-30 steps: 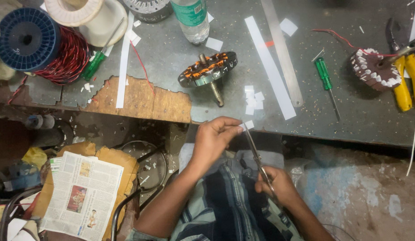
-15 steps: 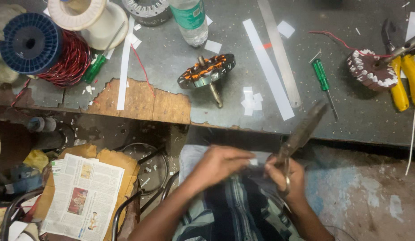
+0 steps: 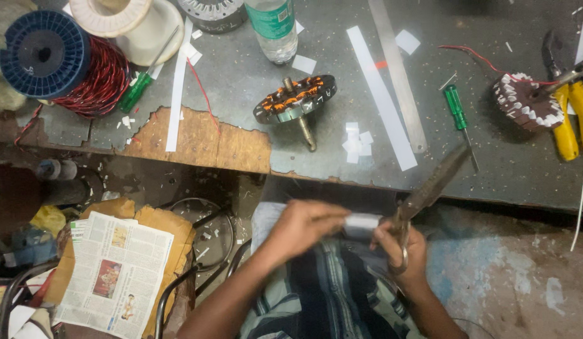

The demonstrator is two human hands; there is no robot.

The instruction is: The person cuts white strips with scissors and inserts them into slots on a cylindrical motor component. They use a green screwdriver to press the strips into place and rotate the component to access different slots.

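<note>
At the lower centre of the frame, my left hand pinches a small white paper piece between its fingertips. My right hand is clenched around the handles of the scissors, whose blades angle up toward the grey workbench edge, just right of the paper.
</note>
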